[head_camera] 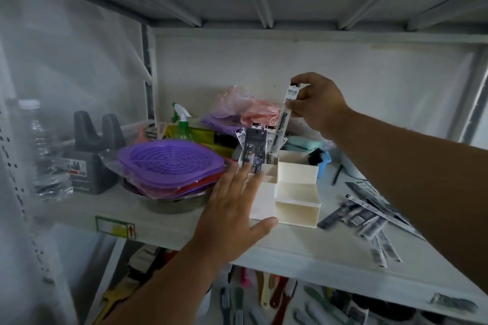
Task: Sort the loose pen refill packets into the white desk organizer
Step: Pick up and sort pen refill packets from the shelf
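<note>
Left hand steadied the organizer while the right hand held one refill packet above its back compartment

Nearest, the left hand (232, 208) lay flat with straight fingers against the left wall of the white plastic stepped desk organizer (297, 192), thumb along its front corner near the edge of the white shelf (184, 229); just right of the organizer, a loose heap of grey-and-white printed pen refill packets (369, 216) lay fanned on bare shelf, apart from both hands; farther back, the right hand (317, 103) pinched the top of a long slim printed refill packet (285, 116), tilted, its lower end among upright packets (254, 145) in the rear left compartment; left stood stacked purple ribbed plastic baskets (169, 163) in a steel bowl (171, 203)
</note>
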